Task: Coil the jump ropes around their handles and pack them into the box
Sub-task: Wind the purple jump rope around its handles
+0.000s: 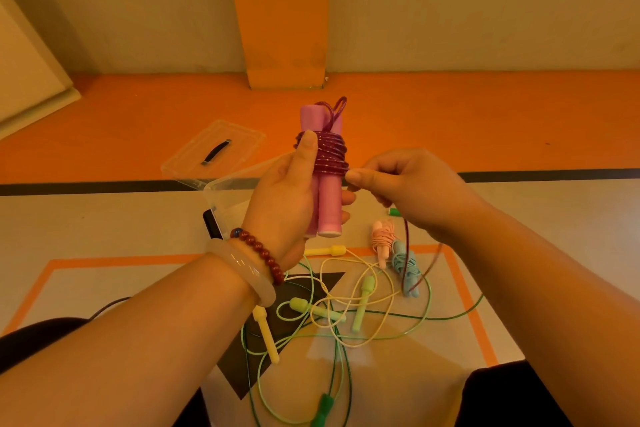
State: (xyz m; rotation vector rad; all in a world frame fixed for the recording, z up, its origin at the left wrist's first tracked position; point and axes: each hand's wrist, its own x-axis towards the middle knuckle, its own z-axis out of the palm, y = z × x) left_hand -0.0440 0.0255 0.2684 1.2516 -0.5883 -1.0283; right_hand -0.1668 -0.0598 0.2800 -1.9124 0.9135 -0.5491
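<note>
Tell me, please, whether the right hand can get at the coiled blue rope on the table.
Probably yes: the coiled blue rope lies uncovered below the right hand, only the hanging purple rope crossing it. The hand must first release that rope.

No readable text or labels

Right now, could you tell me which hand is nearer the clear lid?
Left. The left hand sits just right of the clear lid; the right hand is farther right.
</note>
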